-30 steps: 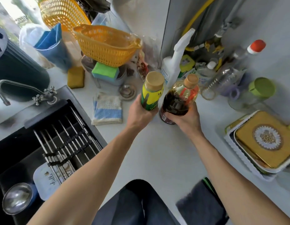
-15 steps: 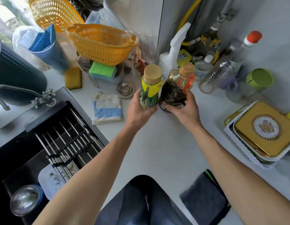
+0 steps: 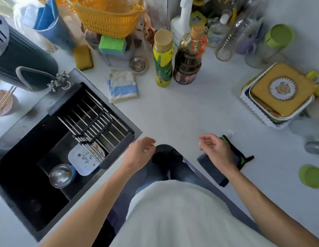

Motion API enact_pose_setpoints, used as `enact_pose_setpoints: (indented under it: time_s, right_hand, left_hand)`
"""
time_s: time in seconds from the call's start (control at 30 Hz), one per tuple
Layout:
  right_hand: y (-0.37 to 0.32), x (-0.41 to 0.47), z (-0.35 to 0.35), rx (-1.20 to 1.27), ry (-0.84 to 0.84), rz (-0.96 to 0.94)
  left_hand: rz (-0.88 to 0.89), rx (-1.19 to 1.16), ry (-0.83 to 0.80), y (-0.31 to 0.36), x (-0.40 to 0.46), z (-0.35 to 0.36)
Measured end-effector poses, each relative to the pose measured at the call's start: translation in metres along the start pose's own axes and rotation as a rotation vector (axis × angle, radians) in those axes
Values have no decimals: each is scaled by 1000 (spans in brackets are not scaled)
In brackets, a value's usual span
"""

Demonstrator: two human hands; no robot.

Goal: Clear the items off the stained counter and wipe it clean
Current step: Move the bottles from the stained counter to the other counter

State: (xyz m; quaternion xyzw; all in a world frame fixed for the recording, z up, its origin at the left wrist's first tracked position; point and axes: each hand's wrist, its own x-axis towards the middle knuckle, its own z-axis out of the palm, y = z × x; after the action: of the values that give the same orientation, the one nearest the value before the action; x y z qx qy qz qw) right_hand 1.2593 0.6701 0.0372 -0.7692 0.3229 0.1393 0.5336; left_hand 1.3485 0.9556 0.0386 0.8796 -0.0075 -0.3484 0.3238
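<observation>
Your fingers are loosely curled and hold nothing. Your left hand (image 3: 140, 152) hangs by the near counter edge, beside the corner of the black sink (image 3: 30, 193). Your right hand (image 3: 215, 151) hovers just above a dark grey cloth (image 3: 211, 172) that lies at the counter's front edge.

A second ago each hand gripped a bottle. Now both bottles stand upright and released toward the back of the white counter (image 3: 182, 113): the yellow-green bottle (image 3: 163, 58) on the left, the dark sauce bottle (image 3: 189, 56) touching or just beside it on the right.

That leaves the middle of the counter bare, so the clearing step looks done here. Taking up the cloth to wipe seems the likely next move. A folded blue-and-white rag (image 3: 122, 88) lies near the sink, and a gold tin (image 3: 281, 90) sits in a white tray at the right.
</observation>
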Motion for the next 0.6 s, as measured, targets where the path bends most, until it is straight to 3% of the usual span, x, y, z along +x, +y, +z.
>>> enact_pose_setpoints:
  time_s: [0.33,0.6]
  right_hand:
    - [79,-67,-12,-22,17,169]
    - [116,-127,13,160,240,342]
  left_hand:
    - [-54,222,-196,-41,-32,15]
    - [76,418,-361,-53,-14,22]
